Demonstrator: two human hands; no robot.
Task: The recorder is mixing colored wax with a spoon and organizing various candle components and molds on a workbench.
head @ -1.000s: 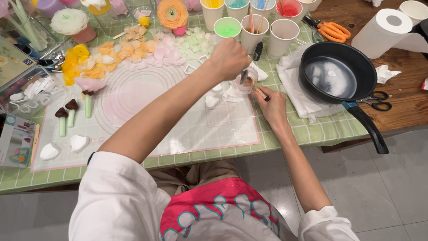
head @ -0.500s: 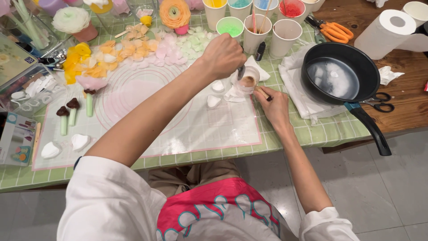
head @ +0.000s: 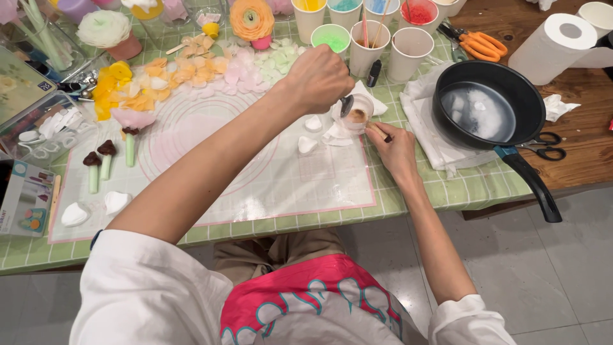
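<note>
My left hand [head: 317, 78] is closed around a small metal spoon [head: 345, 105] whose bowl dips at the rim of a small clear cup [head: 359, 114] holding brown liquid. My right hand [head: 394, 150] rests just right of that cup and pinches a thin wooden stick [head: 377, 131] with a dark tip. The cup stands on crumpled white paper at the far right part of a translucent mat [head: 281, 185] with a pink circle. Two white petal shapes [head: 307, 144] lie just left of the cup.
A black pan [head: 483, 105] with water sits right on a white cloth. Paper cups [head: 406, 48] of coloured liquid line the back. Orange scissors [head: 476, 42], a paper roll [head: 557, 43], loose petals [head: 191, 73], finished flowers [head: 251, 19] and green stems [head: 94, 171] lie around.
My left hand has shifted slightly left and lifted the spoon a little at the cup's rim. My right hand stays beside the cup with the stick.
</note>
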